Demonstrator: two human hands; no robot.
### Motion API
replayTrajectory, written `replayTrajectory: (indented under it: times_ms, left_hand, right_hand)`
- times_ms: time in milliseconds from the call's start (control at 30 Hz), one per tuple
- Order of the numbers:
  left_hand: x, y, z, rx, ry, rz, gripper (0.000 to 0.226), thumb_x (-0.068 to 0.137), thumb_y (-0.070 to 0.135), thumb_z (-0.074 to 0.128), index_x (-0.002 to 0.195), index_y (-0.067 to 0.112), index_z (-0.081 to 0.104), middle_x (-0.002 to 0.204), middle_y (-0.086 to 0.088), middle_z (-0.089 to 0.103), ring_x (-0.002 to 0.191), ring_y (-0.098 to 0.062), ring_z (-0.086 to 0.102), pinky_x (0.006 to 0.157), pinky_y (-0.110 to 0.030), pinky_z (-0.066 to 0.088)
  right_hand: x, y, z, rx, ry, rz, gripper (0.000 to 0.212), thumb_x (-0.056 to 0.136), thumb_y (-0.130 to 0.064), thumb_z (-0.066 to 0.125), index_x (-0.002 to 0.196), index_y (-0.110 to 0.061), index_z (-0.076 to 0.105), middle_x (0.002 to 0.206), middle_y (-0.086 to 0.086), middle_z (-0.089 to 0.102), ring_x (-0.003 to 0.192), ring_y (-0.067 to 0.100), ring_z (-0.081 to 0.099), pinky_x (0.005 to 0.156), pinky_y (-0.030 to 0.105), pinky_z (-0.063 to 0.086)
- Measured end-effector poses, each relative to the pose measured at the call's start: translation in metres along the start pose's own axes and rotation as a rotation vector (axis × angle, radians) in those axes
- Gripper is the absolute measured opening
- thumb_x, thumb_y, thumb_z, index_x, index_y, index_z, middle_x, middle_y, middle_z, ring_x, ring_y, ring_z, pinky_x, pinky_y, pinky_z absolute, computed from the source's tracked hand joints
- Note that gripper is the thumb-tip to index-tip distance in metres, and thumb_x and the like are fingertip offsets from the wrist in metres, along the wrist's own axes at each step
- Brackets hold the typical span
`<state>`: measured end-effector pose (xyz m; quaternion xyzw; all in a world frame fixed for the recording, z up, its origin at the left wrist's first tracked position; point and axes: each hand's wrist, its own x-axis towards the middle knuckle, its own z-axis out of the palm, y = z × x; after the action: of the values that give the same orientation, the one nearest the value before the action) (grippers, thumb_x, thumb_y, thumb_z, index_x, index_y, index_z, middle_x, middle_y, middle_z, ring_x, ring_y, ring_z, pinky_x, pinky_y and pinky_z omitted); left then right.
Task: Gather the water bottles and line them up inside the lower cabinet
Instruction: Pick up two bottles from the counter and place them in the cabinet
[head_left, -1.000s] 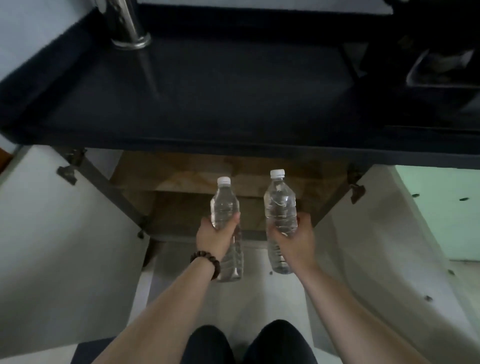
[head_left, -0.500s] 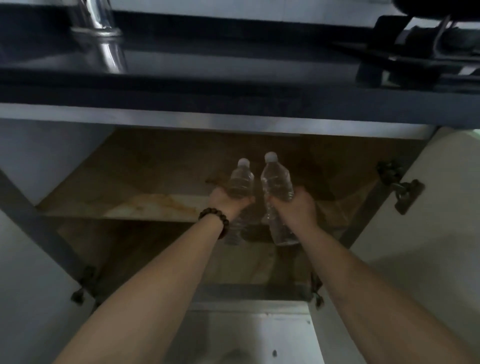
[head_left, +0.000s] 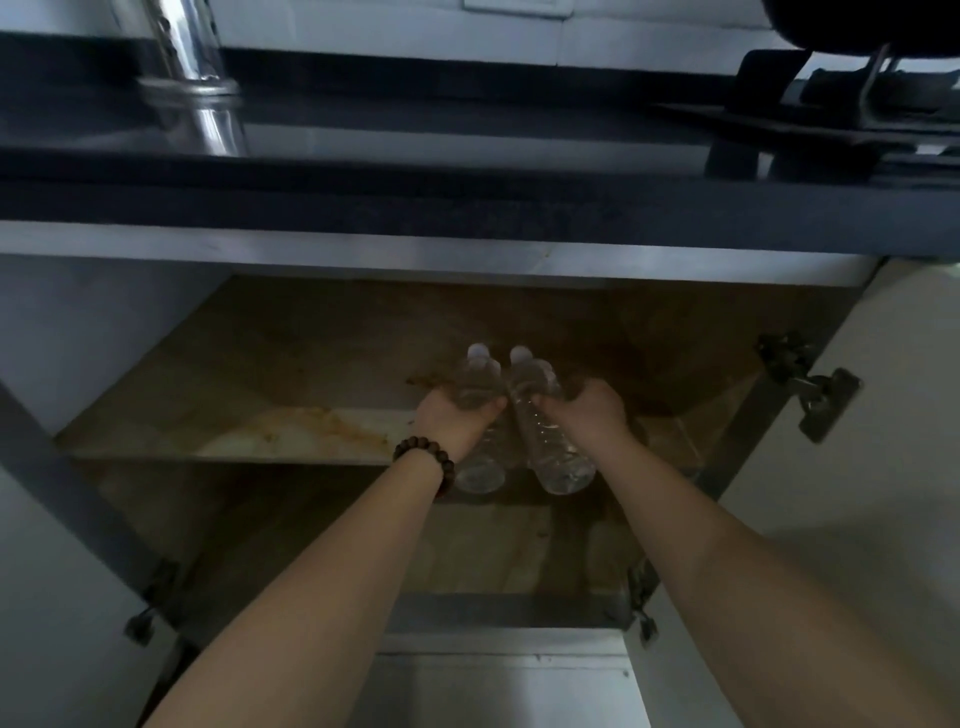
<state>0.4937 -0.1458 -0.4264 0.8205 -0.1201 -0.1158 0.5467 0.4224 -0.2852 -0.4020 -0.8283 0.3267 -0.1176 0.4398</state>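
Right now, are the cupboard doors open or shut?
Open. Both doors swing outward, hinges bare, and you see the shelf inside.

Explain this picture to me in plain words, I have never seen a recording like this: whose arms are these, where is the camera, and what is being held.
No machine is involved. A person wears a wide-angle camera on the head, looking forward and down, so both bare arms reach away from you. The left hand, with a beaded bracelet on its wrist, grips one clear water bottle. The right hand grips a second water bottle. The two bottles are side by side, tilted into the open lower cabinet, over the edge of its stained wooden shelf. Above runs the dark countertop, with a shiny faucet base on it. The open cabinet doors stand at both sides, one with a hinge.
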Motion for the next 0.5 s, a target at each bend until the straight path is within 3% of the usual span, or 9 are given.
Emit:
replayTrajectory:
  times_ms: [33,100,167,233,300,367,433,500]
  left_hand:
    - [-0.006,0.000,-0.003,-0.030,-0.031,0.015,0.030,0.078,0.046,0.072,0.100,0.031,0.060,0.095,0.014,0.060,0.100,-0.013,0.061,0.081,-0.028,0.045]
    - [-0.025,-0.005,-0.010,-0.095,-0.079,0.023,0.060,0.073,0.046,0.076,0.123,0.030,0.048,0.111,0.015,0.053,0.108,-0.008,0.052,0.089,-0.031,0.044]
    - [-0.041,-0.018,-0.015,-0.058,-0.077,0.084,0.101,0.061,0.052,0.082,0.143,0.029,0.027,0.136,0.012,0.043,0.120,-0.007,0.044,0.100,-0.035,0.041]
    - [-0.052,-0.029,-0.015,0.049,-0.085,0.166,0.125,0.050,0.055,0.085,0.149,0.036,0.010,0.154,0.008,0.022,0.133,-0.010,0.035,0.109,-0.041,0.036]
    - [-0.056,-0.034,-0.010,0.099,-0.104,0.204,0.122,0.055,0.042,0.088,0.148,0.039,0.009,0.156,0.009,0.018,0.133,-0.009,0.036,0.109,-0.040,0.036]
    - [-0.056,-0.037,-0.003,0.081,-0.096,0.208,0.105,0.065,0.029,0.085,0.147,0.037,0.019,0.153,0.009,0.027,0.131,-0.009,0.040,0.108,-0.038,0.038]
    - [-0.055,-0.037,0.001,0.102,-0.075,0.219,0.090,0.074,0.021,0.079,0.146,0.033,0.027,0.153,0.007,0.029,0.134,-0.009,0.036,0.109,-0.032,0.034]
    - [-0.049,-0.036,0.006,0.077,-0.077,0.200,0.083,0.077,0.015,0.076,0.146,0.029,0.031,0.151,0.007,0.033,0.129,-0.003,0.036,0.105,-0.023,0.033]
  right_hand:
    - [-0.003,0.006,0.000,0.019,-0.009,-0.040,0.048,0.080,-0.039,0.072,0.119,-0.014,0.058,0.115,0.007,0.063,0.107,0.025,0.060,0.082,0.032,0.046]
    - [-0.017,0.020,0.000,-0.001,0.010,-0.105,0.070,0.077,-0.045,0.073,0.136,-0.020,0.044,0.135,0.008,0.049,0.125,0.027,0.049,0.096,0.038,0.044]
    - [-0.035,0.037,0.002,-0.063,0.049,-0.222,0.087,0.076,-0.046,0.073,0.146,-0.025,0.026,0.153,0.006,0.026,0.139,0.026,0.029,0.108,0.042,0.034]
    - [-0.049,0.052,0.009,-0.112,0.049,-0.347,0.097,0.074,-0.049,0.074,0.148,-0.034,0.013,0.160,0.001,0.006,0.146,0.024,0.011,0.114,0.044,0.024]
    - [-0.054,0.062,0.018,-0.181,0.023,-0.399,0.100,0.076,-0.051,0.071,0.149,-0.037,0.005,0.161,-0.003,-0.006,0.147,0.023,0.003,0.115,0.043,0.019]
    - [-0.055,0.064,0.026,-0.247,0.041,-0.432,0.092,0.083,-0.045,0.066,0.151,-0.034,0.005,0.160,-0.005,-0.009,0.147,0.023,0.006,0.113,0.036,0.021]
    - [-0.054,0.063,0.029,-0.279,0.095,-0.461,0.079,0.089,-0.037,0.060,0.152,-0.030,0.011,0.161,-0.005,0.000,0.146,0.021,0.014,0.109,0.029,0.024]
    - [-0.051,0.064,0.029,-0.292,0.111,-0.459,0.075,0.091,-0.036,0.057,0.151,-0.029,0.014,0.160,-0.004,0.010,0.144,0.019,0.020,0.109,0.029,0.029]
